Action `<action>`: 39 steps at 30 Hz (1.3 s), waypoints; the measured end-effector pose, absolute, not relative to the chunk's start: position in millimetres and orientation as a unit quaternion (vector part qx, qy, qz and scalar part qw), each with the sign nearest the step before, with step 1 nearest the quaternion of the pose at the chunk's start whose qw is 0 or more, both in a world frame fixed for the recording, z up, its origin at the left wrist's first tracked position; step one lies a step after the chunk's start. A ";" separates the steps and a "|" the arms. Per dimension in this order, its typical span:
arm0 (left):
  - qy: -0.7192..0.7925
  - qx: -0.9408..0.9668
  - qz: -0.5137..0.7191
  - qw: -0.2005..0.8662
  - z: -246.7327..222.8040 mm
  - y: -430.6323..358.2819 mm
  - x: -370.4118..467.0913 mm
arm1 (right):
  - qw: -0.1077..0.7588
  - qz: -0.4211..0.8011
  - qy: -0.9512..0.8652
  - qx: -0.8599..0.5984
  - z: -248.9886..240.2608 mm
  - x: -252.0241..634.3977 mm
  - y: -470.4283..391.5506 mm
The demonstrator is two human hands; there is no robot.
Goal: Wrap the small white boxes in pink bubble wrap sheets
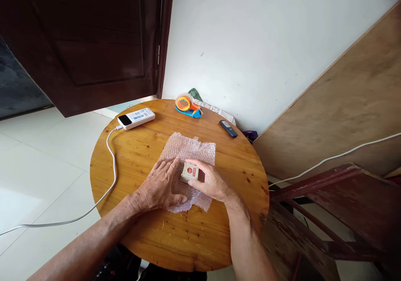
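Got a round wooden surface (175, 243) here with a crinkly sheet of bubble wrap (186, 145) lying on it. The left hand (160, 184) rests palm-down on the wrap, grip apart, thumb out wide. The right hand (214, 181) has its grip clamped on a little printed box (189, 171), mid-wrap, between both hands, fingers far side, thumb near side.
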State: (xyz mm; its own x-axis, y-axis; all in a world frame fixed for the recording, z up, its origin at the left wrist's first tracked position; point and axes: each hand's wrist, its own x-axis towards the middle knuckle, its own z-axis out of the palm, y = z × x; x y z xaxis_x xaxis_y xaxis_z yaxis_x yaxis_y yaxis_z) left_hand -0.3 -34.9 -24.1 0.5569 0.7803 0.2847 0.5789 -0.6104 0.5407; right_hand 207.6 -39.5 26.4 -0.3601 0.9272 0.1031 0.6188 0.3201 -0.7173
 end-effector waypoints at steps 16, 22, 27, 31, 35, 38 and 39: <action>0.388 0.884 0.211 0.152 -23.7 -34.7 0.0 | 0.318 0.102 -0.638 -0.694 12.0 304.4 -78.9; 0.373 0.892 0.209 0.145 -22.1 -34.4 -1.8 | 0.367 0.041 -0.695 -0.617 45.4 247.4 -74.6; 0.376 0.893 0.204 0.140 -23.0 -33.8 -1.7 | 0.235 0.092 -0.791 -0.557 31.0 194.9 -40.0; 0.386 0.893 0.180 0.143 -15.8 -36.3 -3.2 | 0.172 0.028 -0.776 -0.607 2.5 185.0 -20.1; 0.472 0.860 0.152 0.122 8.7 -42.6 -3.1 | 0.167 0.000 -0.771 -0.615 -12.5 187.0 -19.4; 0.472 0.865 0.143 0.090 26.5 -38.9 3.4 | 0.172 -0.017 -0.771 -0.613 -15.6 187.8 -20.8; 0.467 0.869 0.141 0.084 29.0 -34.8 6.5 | 0.175 -0.024 -0.769 -0.615 -15.8 188.0 -20.9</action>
State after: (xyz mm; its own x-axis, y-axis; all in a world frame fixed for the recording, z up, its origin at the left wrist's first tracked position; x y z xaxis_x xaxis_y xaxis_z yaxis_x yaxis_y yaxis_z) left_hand 6.5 -34.8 29.0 0.5240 0.8351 0.1675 0.7878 -0.5499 0.2773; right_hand 188.0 -20.9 -15.8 -0.1829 0.9365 0.2993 0.9534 0.2433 -0.1786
